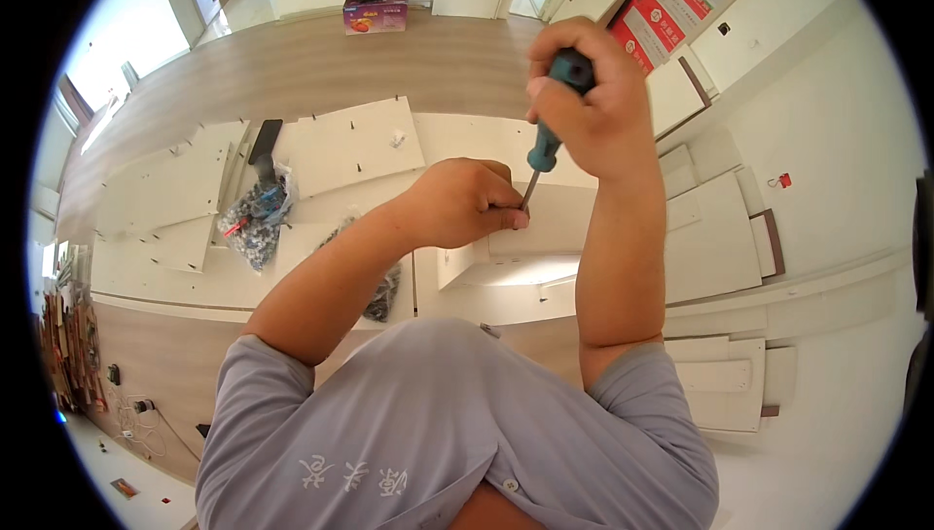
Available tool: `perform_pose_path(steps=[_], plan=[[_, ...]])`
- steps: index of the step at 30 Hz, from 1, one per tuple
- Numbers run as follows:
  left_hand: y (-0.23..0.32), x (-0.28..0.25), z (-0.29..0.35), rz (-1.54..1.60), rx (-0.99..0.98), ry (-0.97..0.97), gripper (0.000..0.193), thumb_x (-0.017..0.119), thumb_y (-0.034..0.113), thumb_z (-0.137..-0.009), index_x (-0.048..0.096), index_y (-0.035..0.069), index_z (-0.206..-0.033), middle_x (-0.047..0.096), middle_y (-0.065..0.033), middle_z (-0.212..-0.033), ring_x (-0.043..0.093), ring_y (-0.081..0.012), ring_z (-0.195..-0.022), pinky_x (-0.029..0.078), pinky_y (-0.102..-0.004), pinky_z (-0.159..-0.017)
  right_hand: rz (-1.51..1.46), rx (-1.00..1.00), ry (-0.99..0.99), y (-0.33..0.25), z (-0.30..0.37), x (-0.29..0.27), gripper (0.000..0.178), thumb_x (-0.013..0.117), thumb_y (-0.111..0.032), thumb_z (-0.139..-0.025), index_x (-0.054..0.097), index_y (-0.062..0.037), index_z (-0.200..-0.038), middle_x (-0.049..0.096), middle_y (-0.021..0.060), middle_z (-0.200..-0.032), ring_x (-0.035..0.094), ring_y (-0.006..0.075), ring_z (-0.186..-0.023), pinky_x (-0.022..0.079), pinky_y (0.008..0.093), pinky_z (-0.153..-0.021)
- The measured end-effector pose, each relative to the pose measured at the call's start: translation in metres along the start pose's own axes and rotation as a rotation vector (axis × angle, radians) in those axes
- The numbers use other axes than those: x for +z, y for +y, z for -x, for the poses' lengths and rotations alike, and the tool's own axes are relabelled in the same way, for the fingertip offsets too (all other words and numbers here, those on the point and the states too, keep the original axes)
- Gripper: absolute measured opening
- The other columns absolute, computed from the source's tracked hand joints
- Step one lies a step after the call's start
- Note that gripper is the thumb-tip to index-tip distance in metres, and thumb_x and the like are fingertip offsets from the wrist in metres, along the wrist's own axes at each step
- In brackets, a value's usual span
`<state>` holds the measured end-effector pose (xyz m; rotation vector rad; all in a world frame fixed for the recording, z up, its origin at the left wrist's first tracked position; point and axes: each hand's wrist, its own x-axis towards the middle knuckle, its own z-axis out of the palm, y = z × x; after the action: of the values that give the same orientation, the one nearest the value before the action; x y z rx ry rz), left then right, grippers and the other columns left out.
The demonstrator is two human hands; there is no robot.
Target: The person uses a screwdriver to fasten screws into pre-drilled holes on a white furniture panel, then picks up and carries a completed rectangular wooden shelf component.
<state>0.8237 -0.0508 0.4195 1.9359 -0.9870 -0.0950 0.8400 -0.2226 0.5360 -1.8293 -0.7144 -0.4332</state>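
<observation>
My right hand point(608, 92) is wrapped round the teal and black handle of a screwdriver point(545, 147). Its thin metal shaft slants down to the fingertips of my left hand point(462, 204). Thumb and forefinger of that hand are pinched together at the shaft's lower end, and whatever lies between them is hidden. Below both hands is a white cabinet piece point(555, 221) of joined boards, with a brightly lit opening on the side nearest me. The screwdriver's tip cannot be seen behind the left fingers.
White panels point(360, 150) with dark pegs lie around the work at left. A clear bag of small hardware point(258, 219) rests on them by a black-handled tool point(265, 146). More boards point(715, 238) lean at right. A purple box point(377, 14) stands across the floor.
</observation>
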Motion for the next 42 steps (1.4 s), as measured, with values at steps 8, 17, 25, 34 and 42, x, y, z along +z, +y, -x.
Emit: perform_pose_path(steps=[8,17,25,34,42], plan=[[-0.002,0.001,-0.001,-0.025,0.030,0.064,0.012,0.076,0.023,-0.091,0.078,0.013,-0.096,0.067,-0.0043,-0.088,0.065,-0.0268,-0.083,0.052,-0.0398,-0.075,0.177,-0.406,0.323,0.016,0.038,0.015,0.030,0.068,0.005,-0.084,0.063,-0.0038,-0.112,0.064,0.0088,-0.095,0.061,0.0138,-0.071,0.050,0.0283,-0.061],[0.003,0.004,0.000,-0.086,0.038,0.023,0.008,0.075,0.019,-0.091,0.078,0.014,-0.097,0.067,-0.0033,-0.088,0.066,-0.0256,-0.086,0.052,-0.0394,-0.076,-0.444,-0.237,-0.138,0.002,0.043,-0.018,0.030,0.073,0.001,-0.089,0.066,0.0002,-0.118,0.069,0.0082,-0.110,0.068,0.0156,-0.084,0.055,0.0269,-0.073],[0.005,0.006,0.001,-0.167,0.051,0.047,0.006,0.074,0.018,-0.092,0.077,0.015,-0.096,0.065,-0.0029,-0.088,0.065,-0.0250,-0.089,0.053,-0.0405,-0.077,-0.213,-0.468,-0.055,0.015,0.019,-0.023,0.031,0.075,-0.014,-0.093,0.067,0.0056,-0.116,0.071,0.0158,-0.097,0.071,0.0229,-0.084,0.060,0.0331,-0.068],[0.002,0.011,0.011,-0.089,0.087,0.131,0.008,0.076,0.009,-0.087,0.076,0.011,-0.095,0.063,-0.0056,-0.085,0.063,-0.0276,-0.086,0.052,-0.0410,-0.075,-0.610,-0.032,0.081,0.000,0.031,0.013,0.015,0.066,-0.005,-0.096,0.060,0.0034,-0.107,0.059,0.0048,-0.072,0.054,0.0105,-0.051,0.045,0.0264,-0.047],[-0.001,0.016,0.011,0.093,-0.003,0.227,0.008,0.071,0.008,-0.092,0.074,0.007,-0.098,0.060,-0.0050,-0.086,0.060,-0.0208,-0.082,0.050,-0.0365,-0.071,-0.500,-0.104,0.423,-0.009,0.052,0.014,0.006,0.060,-0.003,-0.098,0.056,-0.0002,-0.103,0.057,0.0065,-0.076,0.052,0.0127,-0.054,0.047,0.0286,-0.048]])
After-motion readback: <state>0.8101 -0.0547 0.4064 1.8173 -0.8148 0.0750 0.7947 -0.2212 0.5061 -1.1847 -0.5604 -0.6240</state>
